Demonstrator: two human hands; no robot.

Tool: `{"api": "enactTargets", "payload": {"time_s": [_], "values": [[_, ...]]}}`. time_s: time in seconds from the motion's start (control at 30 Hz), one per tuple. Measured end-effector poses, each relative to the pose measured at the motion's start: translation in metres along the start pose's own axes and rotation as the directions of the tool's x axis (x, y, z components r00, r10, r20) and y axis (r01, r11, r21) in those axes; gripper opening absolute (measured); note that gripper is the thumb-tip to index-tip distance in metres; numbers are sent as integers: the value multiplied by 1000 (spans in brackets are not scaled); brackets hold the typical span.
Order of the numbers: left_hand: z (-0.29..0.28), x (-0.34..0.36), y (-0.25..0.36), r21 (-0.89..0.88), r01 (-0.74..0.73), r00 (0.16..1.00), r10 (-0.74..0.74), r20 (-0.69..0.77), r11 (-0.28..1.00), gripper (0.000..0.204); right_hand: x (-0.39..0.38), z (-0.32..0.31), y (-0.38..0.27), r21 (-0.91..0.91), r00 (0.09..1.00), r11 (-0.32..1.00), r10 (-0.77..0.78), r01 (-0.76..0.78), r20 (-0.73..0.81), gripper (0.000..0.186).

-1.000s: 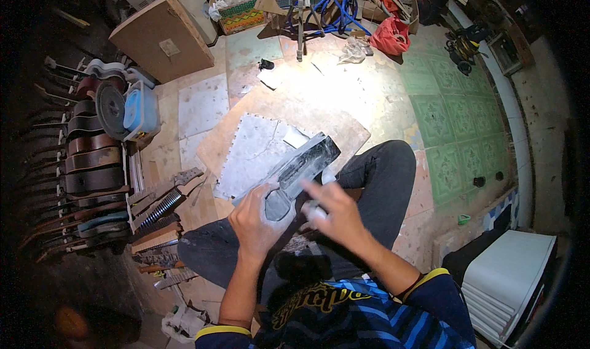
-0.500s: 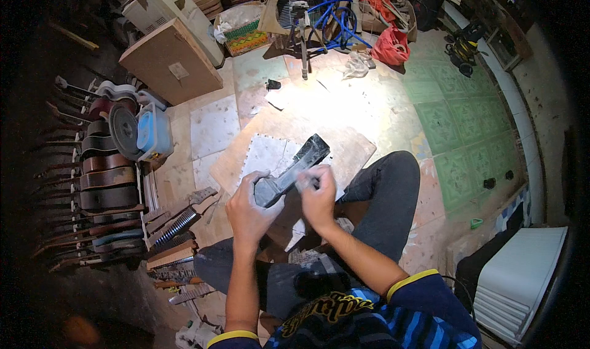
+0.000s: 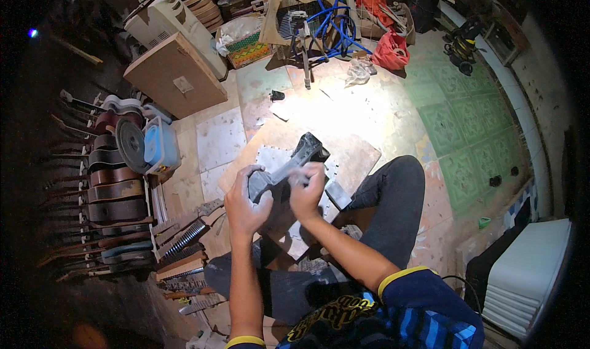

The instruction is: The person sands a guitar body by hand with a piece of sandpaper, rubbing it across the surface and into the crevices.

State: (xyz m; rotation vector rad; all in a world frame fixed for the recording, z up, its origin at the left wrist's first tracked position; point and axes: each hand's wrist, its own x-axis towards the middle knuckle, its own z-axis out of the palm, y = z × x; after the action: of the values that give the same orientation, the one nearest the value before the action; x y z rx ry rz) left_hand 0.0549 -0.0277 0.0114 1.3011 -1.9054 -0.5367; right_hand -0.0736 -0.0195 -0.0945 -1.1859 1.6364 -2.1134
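A long dark piece (image 3: 287, 169), dusted with grey powder and wider and black at its far end, lies tilted away to the right. My left hand (image 3: 247, 202) is wrapped round its near end, thumb on the close side. Against the piece's right side, about midway along, my right hand (image 3: 306, 188) is closed with curled fingers, its fingertips smeared by motion. Whatever those fingers pinch is hidden. Under the piece are a white sheet with a notched edge (image 3: 268, 156) and a light wooden board (image 3: 359, 158). A small grey flat block (image 3: 338, 195) rests right of my right hand.
Guitar bodies (image 3: 114, 192) hang in a row at the left, beside a clear tub with a blue item (image 3: 161, 143). Wooden strips and a coiled spring-like part (image 3: 184, 238) lie near my left knee. A brown panel (image 3: 176, 78), a blue hose (image 3: 335, 26) and a red bag (image 3: 391, 51) stand farther off.
My right hand has shifted slightly left and up along the dark piece. The small grey block beside it is now in plain view. My left hand keeps its hold. The whole view has shifted a little.
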Motion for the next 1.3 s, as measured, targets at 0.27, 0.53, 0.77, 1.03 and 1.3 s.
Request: {"api": "enactTargets", "payload": {"time_s": [0.27, 0.53, 0.77, 1.03, 1.3], "values": [[-6, 19, -26, 26, -2, 1000, 2, -24, 1000, 40, 3, 27, 0, 43, 998, 998, 39, -37, -58, 21], [-5, 33, -36, 38, 7, 998, -5, -67, 999, 34, 22, 40, 1, 28, 995, 997, 74, -72, -64, 20], [-1, 41, -41, 24, 5, 998, -3, -63, 1000, 33, 33, 30, 24, -49, 998, 999, 5, -1, 66, 16], [-3, 37, -40, 86, 70, 995, -63, -77, 994, 46, 57, -47, 10, -37, 901, 925, 376, -377, 215, 20], [3, 10, -2, 136, 118, 992, -112, -54, 984, 56, 44, -102, -42, 48, 544, 660, 573, -750, 612, 27]]}}
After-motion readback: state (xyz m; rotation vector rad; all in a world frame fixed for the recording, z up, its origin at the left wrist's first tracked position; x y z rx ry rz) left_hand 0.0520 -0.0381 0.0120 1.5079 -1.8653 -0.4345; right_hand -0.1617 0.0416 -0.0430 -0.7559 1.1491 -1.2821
